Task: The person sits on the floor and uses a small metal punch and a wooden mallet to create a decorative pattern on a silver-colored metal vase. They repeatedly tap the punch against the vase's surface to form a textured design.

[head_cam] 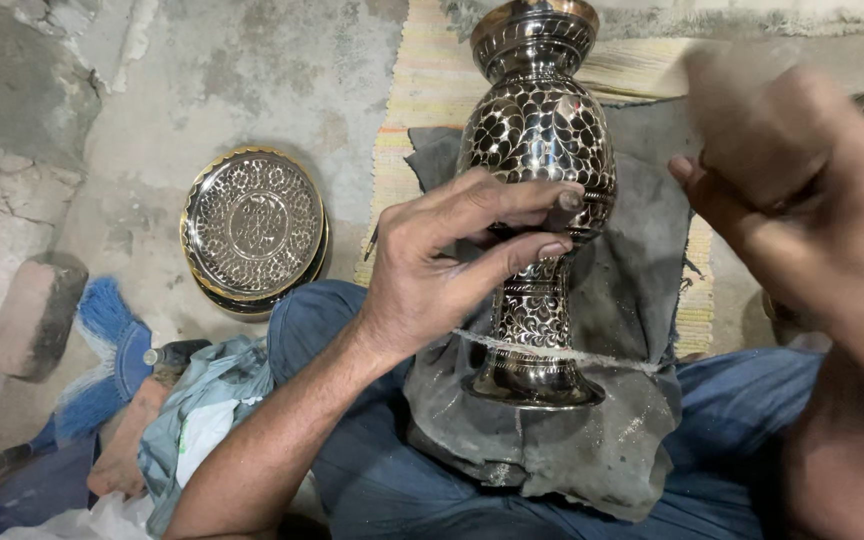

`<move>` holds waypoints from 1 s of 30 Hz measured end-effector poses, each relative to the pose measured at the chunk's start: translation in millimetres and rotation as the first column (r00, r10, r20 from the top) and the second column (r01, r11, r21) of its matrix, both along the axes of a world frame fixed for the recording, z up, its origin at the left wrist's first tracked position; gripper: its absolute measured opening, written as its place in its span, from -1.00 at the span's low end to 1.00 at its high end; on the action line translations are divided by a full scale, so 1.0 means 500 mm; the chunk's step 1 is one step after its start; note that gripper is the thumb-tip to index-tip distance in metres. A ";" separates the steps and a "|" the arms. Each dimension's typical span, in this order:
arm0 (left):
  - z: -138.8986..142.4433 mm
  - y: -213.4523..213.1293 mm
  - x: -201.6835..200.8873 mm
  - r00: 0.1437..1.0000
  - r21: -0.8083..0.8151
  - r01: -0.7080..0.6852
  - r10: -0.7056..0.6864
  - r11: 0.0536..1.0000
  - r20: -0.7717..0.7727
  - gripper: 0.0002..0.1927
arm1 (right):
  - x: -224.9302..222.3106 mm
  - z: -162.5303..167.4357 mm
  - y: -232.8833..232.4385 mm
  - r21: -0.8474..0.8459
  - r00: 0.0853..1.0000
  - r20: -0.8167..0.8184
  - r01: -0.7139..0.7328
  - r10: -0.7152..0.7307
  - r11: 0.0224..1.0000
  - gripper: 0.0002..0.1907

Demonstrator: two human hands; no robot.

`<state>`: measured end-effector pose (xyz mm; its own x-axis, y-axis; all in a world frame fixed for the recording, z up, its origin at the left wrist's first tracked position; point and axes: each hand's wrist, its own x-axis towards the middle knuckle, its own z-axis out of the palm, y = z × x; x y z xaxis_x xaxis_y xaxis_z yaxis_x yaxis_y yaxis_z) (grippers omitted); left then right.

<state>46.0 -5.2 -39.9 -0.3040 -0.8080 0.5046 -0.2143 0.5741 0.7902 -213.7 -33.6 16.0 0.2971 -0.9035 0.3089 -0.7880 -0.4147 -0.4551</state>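
Engraved metal vase (540, 150), dark w/ silvery leaf pattern, stands tilted w/ its foot on a grey cloth (612, 420) draped over the person's lap; blue trousers (382, 480) under the cloth. Top of vase leans away, toward the striped woven mat (432, 90) on the floor.

Left hand (442, 270): grip part-closed round the vase's waist, just below the bulge. Thumb and forefinger curl across the front, tips touching the metal; other fingers hidden behind. Holding the vase, not wide.

Right hand (792, 190): blurred, close to the lens, just beside the vase's right side, over the cloth's right edge. Fingers look bunched, but can't tell if they pinch anything or touch the vase.

Thin pale thread or strip (562, 352) runs across the vase stem above the foot.

Floor, left of the mat: round engraved plate (252, 225) w/ brass rim, lying flat on another like it. Further left, a stone block (37, 315) and a blue brush (107, 320). Crumpled pale cloth (202, 420) by the left knee.
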 end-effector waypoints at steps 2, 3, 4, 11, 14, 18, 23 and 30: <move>0.006 0.001 -0.002 1.000 0.000 -0.019 0.019 1.000 0.020 -0.64 | 0.002 0.005 0.007 -0.133 0.971 -0.238 -0.042 0.010 0.990 -0.74; 0.009 0.001 -0.003 0.999 0.000 -0.022 0.022 1.000 0.024 -0.64 | 0.001 0.005 0.007 -0.247 0.892 -0.451 -0.123 -0.002 0.961 -0.75; 0.011 0.003 -0.004 0.999 0.000 -0.025 0.025 1.000 0.029 -0.64 | -0.002 0.002 0.011 -0.161 0.963 -0.271 -0.050 0.005 0.986 -0.73; -0.014 -0.005 0.004 0.999 0.013 0.025 -0.024 1.000 -0.047 -0.74 | -0.042 -0.045 0.005 -0.298 0.899 -0.433 -0.077 -0.063 0.951 -0.75; -0.039 -0.037 0.018 0.845 0.191 0.006 0.097 0.982 -0.525 -0.87 | -0.032 -0.064 -0.018 -0.153 0.999 -0.045 -0.035 0.029 0.988 -0.50; -0.099 -0.144 0.011 0.497 0.306 -0.131 0.330 0.943 -0.803 -0.67 | 0.010 -0.095 -0.064 0.548 0.881 0.407 -0.025 -0.241 0.836 -0.09; -0.183 -0.217 -0.021 0.434 0.519 -0.168 0.536 0.838 -0.724 -0.54 | 0.016 -0.158 -0.102 0.430 0.864 0.502 -0.228 -0.022 0.874 0.07; -0.149 -0.212 -0.005 0.450 0.156 0.002 0.138 0.988 -0.882 -0.60 | -0.060 -0.247 -0.185 0.424 0.871 0.449 -0.403 0.199 0.811 0.08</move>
